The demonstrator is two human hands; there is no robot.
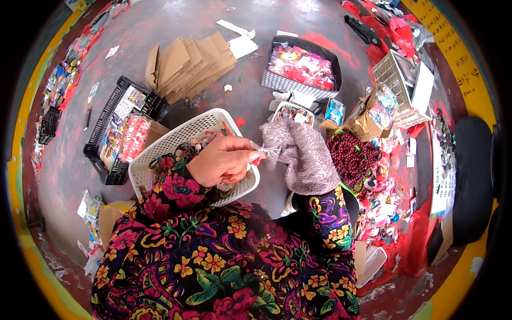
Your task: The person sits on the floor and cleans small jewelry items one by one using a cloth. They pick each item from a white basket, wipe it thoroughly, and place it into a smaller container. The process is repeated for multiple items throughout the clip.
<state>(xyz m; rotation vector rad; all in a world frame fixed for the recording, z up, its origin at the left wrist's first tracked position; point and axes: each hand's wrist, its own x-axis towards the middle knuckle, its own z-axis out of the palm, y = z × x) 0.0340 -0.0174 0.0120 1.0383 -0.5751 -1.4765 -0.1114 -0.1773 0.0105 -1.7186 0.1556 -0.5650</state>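
The left hand (221, 160), palm turned inward, pinches a tiny, slender, shiny silvery-white piece (270, 151) between thumb and fingertips, the other fingers curled beneath. The piece lies against the edge of a plush, mauve-grey, deep-piled cloth (309, 157), whose soft folds cover the right hand entirely; I cannot tell how that hand is closed, or whether the cloth is worn or merely draped over it. The piece is too small to make out fully, but it looks like thin metal or stiff plastic.

Below the left hand stands a white, rounded-corner plastic basket (140, 178) with perforated walls, holding a jumble of small, glossy, multicoloured trinkets (186, 146). Just right of the cloth sits a heap of round, smooth, dark red beads (352, 154), berry-like in shape. Farther off are flat, creased brown cardboard pieces (194, 64) fanned in a stack, and a dark, rectangular bin (293, 89) with a woven-patterned wall, filled with crinkly pink and red packets (301, 66). Left of the basket, a black slatted plastic crate (96, 153) sits at a slant.
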